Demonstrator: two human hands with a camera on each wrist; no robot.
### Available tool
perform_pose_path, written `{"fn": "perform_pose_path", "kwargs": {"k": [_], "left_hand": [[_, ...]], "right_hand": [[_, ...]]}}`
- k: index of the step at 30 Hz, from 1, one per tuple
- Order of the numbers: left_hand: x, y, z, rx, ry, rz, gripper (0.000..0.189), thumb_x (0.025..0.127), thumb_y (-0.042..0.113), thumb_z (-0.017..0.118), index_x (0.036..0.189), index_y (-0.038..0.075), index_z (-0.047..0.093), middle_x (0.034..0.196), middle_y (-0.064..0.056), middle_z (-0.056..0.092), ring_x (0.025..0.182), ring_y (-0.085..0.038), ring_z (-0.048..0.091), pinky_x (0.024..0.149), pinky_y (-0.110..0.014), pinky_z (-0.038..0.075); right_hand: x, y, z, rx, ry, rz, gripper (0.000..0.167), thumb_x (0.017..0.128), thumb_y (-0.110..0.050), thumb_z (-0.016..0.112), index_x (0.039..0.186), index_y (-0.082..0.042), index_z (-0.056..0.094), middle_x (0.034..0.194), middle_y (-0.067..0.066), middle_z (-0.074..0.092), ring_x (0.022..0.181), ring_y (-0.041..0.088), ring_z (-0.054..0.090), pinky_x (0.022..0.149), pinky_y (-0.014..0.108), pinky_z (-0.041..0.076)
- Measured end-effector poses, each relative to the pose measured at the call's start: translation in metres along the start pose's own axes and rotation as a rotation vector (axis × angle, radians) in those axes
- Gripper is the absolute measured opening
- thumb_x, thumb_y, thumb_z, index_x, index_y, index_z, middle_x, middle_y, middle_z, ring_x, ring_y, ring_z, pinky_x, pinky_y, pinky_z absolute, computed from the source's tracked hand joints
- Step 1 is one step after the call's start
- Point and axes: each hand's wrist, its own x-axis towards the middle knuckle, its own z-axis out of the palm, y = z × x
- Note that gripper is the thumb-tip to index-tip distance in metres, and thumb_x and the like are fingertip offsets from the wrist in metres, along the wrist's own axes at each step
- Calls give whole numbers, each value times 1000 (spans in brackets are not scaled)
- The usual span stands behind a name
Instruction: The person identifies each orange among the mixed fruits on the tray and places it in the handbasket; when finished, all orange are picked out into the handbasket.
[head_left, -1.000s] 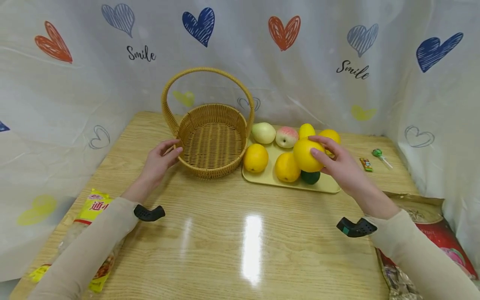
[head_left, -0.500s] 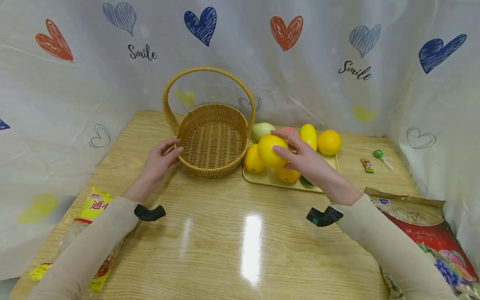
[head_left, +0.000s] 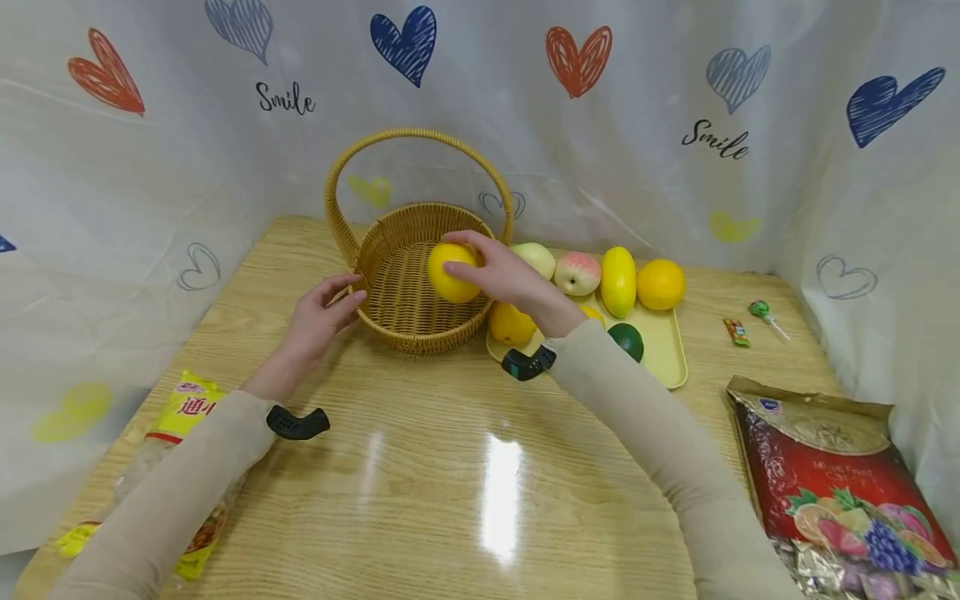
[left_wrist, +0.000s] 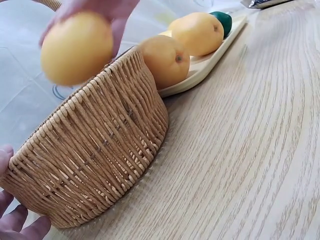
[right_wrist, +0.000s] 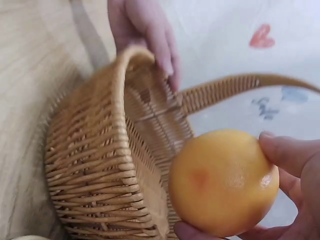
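The wicker basket (head_left: 423, 342) stands unmoved at upper centre, the tray (head_left: 666, 354) right of it. The left hand (head_left: 318, 315), fingers relaxed, touches the basket's left rim. The right hand (head_left: 498, 268), over the tray a second ago, is above the basket's opening, its thumb and fingers gripping a yellow fruit (head_left: 450, 287) at their tips.

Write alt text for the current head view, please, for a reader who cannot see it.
A person's right hand holds a round yellow fruit over a wicker basket, which the left hand touches. To the right, a tray of other fruit sits on the table.
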Motion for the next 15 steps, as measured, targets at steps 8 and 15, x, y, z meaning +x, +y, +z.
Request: {"fn": "perform_pose_path", "kwargs": {"k": [8, 15], "left_hand": [[0, 2, 0, 19, -6, 1, 56, 99, 19, 60, 146, -1, 38, 158, -13, 25, 141, -27, 32, 89, -17, 51], [1, 0, 0, 6, -4, -14, 56, 99, 19, 59, 147, -1, 37, 159, -11, 25, 143, -26, 29, 108, -38, 42]], "right_hand": [[49, 13, 10, 59, 89, 169, 52, 97, -32, 63, 146, -23, 47, 143, 7, 45, 113, 24, 52, 88, 43, 50], [70, 19, 19, 147, 121, 244, 54, 100, -29, 59, 150, -20, 41, 146, 9, 42, 117, 28, 52, 93, 50, 50]]}}
